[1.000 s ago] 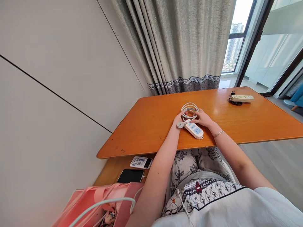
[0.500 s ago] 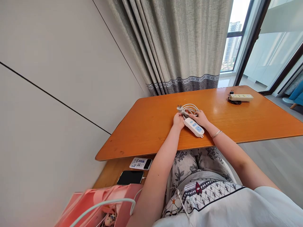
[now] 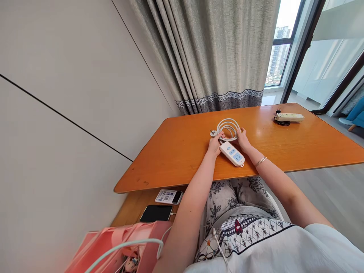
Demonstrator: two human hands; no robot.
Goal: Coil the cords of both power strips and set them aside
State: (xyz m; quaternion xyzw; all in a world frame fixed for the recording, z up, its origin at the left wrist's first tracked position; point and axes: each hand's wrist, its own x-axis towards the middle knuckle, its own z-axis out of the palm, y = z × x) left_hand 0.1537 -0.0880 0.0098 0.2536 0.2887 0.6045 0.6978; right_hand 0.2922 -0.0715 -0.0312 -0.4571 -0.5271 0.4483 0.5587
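Note:
A white power strip (image 3: 232, 153) with blue socket faces lies on the orange-brown table (image 3: 176, 151) near its front edge. Its white cord (image 3: 228, 120) is wound in loops just beyond it. My left hand (image 3: 215, 145) is closed around the gathered part of the cord, close to the end of the strip, and the plug (image 3: 213, 133) sticks out beside its fingers. On the other side, my right hand (image 3: 243, 140) has its fingers on the right edge of the loops, gripping the cord.
A cream power strip (image 3: 289, 117) with a black cord lies at the table's far right. Below the left edge, a white power bank (image 3: 168, 196) and a black phone (image 3: 156, 213) rest on a lower surface beside a pink bag (image 3: 142, 242). A curtain (image 3: 222, 53) hangs behind.
The cord loops have been spread wider and rounder. My right hand has shifted from above the strip to the right side of the loops. The plug has tipped slightly left.

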